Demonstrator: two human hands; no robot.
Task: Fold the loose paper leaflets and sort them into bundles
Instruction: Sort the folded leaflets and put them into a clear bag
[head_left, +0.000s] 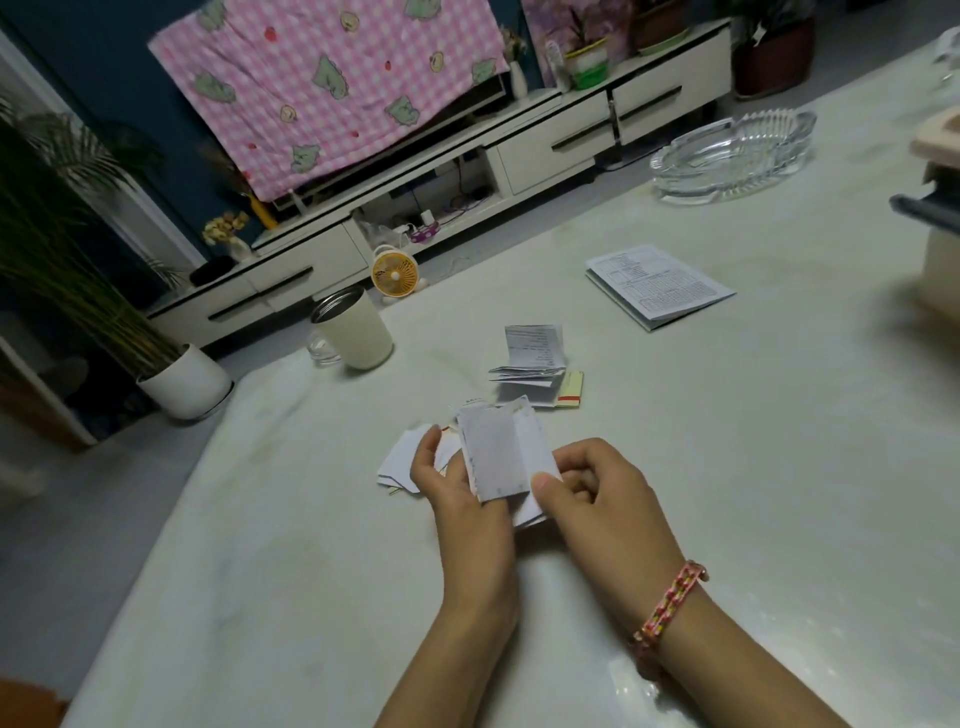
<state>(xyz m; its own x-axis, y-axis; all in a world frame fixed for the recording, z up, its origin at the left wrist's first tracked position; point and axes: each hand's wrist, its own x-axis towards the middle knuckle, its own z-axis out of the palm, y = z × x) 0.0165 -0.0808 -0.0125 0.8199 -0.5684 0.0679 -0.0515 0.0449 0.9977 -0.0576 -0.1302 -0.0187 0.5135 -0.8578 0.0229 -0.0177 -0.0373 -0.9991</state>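
Observation:
Both my hands hold one white folded leaflet (496, 452) upright just above the table. My left hand (457, 483) grips its left edge, fingers behind the paper. My right hand (592, 483) pinches its lower right side with the thumb on the front. Under my left hand lies a small heap of white leaflets (400, 457) with an orange-printed one among them. Farther back sits a bundle of folded leaflets (530, 369) next to a yellow slip (571, 388). A larger printed leaflet (657, 283) lies flat toward the back right.
The pale table (311, 545) runs to a left edge near a white potted plant (184, 382). A cream mug (358, 327) stands at the back left beside a small glass (319, 348). A glass ashtray (732, 156) sits at the back right. A beige box (943, 244) juts in at the right edge.

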